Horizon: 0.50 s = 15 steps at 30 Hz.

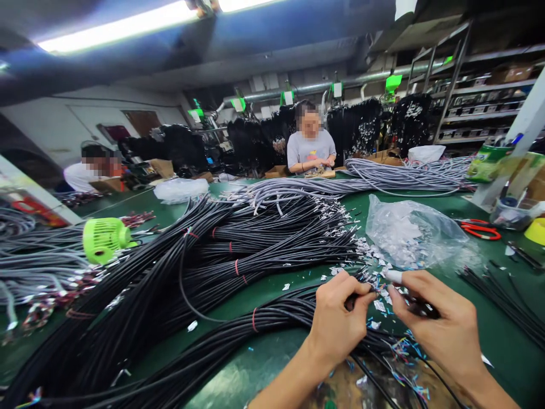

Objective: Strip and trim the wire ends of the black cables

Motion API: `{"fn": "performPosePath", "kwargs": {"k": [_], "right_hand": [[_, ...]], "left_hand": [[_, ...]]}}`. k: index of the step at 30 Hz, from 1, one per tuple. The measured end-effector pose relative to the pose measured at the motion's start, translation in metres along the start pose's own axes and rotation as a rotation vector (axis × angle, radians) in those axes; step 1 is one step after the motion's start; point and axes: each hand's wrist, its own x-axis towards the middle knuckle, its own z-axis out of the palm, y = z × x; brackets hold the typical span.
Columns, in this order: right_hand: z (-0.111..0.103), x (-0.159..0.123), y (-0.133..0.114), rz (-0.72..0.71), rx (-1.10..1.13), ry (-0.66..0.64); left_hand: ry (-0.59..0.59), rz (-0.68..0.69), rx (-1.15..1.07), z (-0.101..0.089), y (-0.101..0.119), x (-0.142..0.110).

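My left hand (340, 312) pinches the end of a black cable, with its thumb and forefinger closed together. Just to its right, my right hand (443, 324) curls round a dark object (421, 307), mostly hidden by the fingers, whose kind I cannot make out. A white sleeve (394, 276) covers one of its fingertips. Small gaps separate the fingertips of both hands. Under and beside them run black cables (281, 315), bundled with a red tie. Coloured wire ends (400, 349) and white scraps (378, 305) lie around the hands.
Thick bundles of black cable (264, 250) cover the green table (489, 318). Grey cables (400, 176) lie behind. A clear plastic bag (409, 227) and red-handled scissors (481, 229) are at right. A green fan (105, 240) stands at left. Across the table sits a person (310, 147).
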Motion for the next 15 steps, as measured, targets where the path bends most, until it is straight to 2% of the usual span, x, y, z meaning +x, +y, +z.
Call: {"fn": "performPosePath", "kwargs": {"k": [3, 7, 11, 13, 15], "right_hand": [[0.000, -0.004, 0.004, -0.170, -0.120, -0.051], [-0.003, -0.011, 0.012, -0.357, -0.316, -0.055], [-0.005, -0.016, 0.017, -0.510, -0.336, -0.028], [-0.003, -0.018, 0.016, -0.512, -0.311, -0.001], [0.000, -0.019, 0.012, -0.397, -0.284, 0.035]], "left_hand": [[0.010, -0.030, 0.008, -0.002, 0.001, 0.000], [0.030, -0.073, 0.010, -0.003, 0.001, 0.000], [0.058, -0.103, 0.008, -0.003, -0.001, 0.002], [0.067, -0.116, -0.002, -0.003, -0.001, 0.002], [0.076, -0.117, -0.011, -0.003, -0.001, 0.002]]}}
